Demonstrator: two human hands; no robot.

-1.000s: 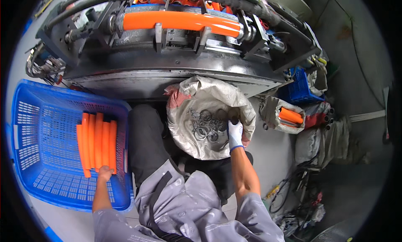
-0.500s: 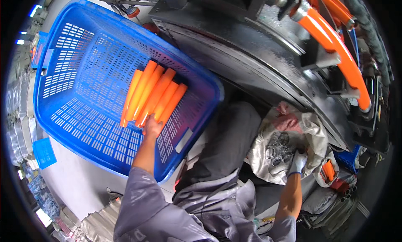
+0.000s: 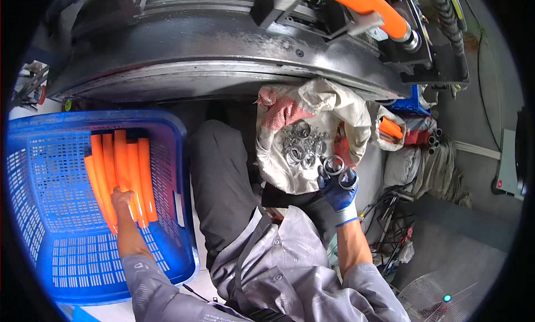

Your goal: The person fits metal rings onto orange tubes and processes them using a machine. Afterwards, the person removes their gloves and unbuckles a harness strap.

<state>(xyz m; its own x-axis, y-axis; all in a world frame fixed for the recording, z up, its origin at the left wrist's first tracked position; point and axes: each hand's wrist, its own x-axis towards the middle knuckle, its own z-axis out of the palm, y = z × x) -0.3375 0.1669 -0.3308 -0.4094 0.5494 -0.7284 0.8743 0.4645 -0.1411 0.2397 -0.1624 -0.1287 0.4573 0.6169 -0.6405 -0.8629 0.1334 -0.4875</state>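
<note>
Several glossy orange tubes (image 3: 120,155), slightly curved, lie side by side in a blue plastic basket (image 3: 181,227) at the left. My bare left hand (image 3: 122,200) is closed on one orange tube near the lower part of the bundle. At the right, my right hand (image 3: 336,194) wears a blue-and-white glove and holds metal rings (image 3: 334,165) between its fingers. That hand is at the near right rim of a pale woven sack (image 3: 276,168). More metal rings (image 3: 304,149) lie inside the sack, some overlapping.
A dark metal machine bench (image 3: 212,49) runs across the far side, with an orange tube (image 3: 368,7) mounted on it. Right of the sack is a smaller bag (image 3: 384,133) with orange pieces. A fan (image 3: 437,297) stands at the lower right.
The view has turned to the right. My right hand has come up out of the sack and now shows metal rings in its fingers. My left hand stays at the orange tubes.
</note>
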